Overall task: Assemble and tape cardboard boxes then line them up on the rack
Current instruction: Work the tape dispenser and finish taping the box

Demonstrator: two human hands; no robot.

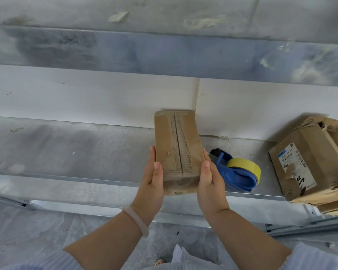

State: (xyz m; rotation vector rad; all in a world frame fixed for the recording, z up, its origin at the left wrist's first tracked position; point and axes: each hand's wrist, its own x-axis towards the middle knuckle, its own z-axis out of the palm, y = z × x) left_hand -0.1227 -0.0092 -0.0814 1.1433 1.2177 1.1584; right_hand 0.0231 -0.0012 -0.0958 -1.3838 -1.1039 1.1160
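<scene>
Both the left hand (152,180) and the right hand (211,182) are flanking the taped cardboard box (179,152), fingers (152,152) clasping its near end; its long axis is pointing away across the rack shelf (86,149).

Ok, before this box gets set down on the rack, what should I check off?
1. Top seam taped: ok, tape covers the seam on the small box.
2. Grip: ok, left hand and right hand hold opposite sides.
3. Landing space: ok, rack shelf shows free surface left of the box.
4. Right side: not ok, tape dispenser and battered box sit there.
5. Underside taped: cannot tell, hidden.
6. Box touching the shelf: cannot tell.
</scene>
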